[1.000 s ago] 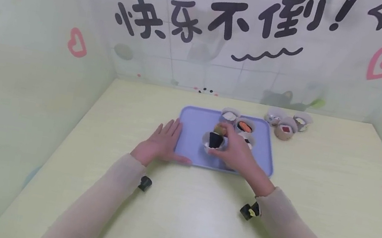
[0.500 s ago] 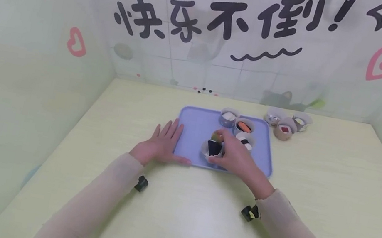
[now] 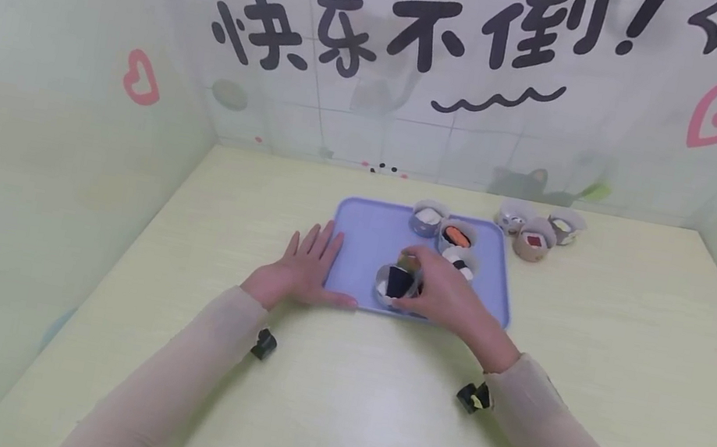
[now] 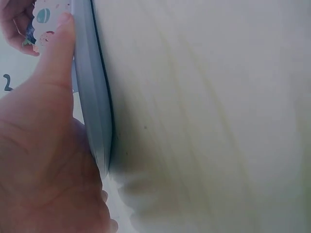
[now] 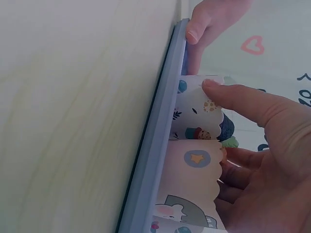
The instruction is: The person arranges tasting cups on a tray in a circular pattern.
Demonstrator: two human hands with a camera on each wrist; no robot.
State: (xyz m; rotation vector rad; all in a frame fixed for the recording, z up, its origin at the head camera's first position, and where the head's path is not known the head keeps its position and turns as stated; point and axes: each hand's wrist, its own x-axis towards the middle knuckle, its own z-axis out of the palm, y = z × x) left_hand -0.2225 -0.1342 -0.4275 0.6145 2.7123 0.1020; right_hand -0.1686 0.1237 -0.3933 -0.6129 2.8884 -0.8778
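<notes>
A blue tray (image 3: 356, 239) lies on the pale table. My left hand (image 3: 297, 270) rests against its left side, fingers straight, thumb along the near edge. In the left wrist view that thumb (image 4: 60, 48) points toward a patterned paper cup. My right hand (image 3: 449, 296) pinches a white patterned paper cup (image 5: 194, 104) at the tray's near edge, thumb on the near side. A black-and-white toy sushi piece (image 3: 399, 283) sits in this cup. Right beside it stands a pink paper cup (image 5: 189, 170), mostly hidden by the hand in the head view.
Toward the tray's back right stand cups with a white piece (image 3: 428, 218), an orange-topped piece (image 3: 457, 237) and a black-banded white piece (image 3: 459, 262). Off the tray, 3 more cups (image 3: 534, 240) stand near the wall. Small dark objects (image 3: 264, 345) show by both wrists.
My right hand has brought the held cup a little toward me, down to the tray's near edge. The left hand has stayed at the tray's left side.
</notes>
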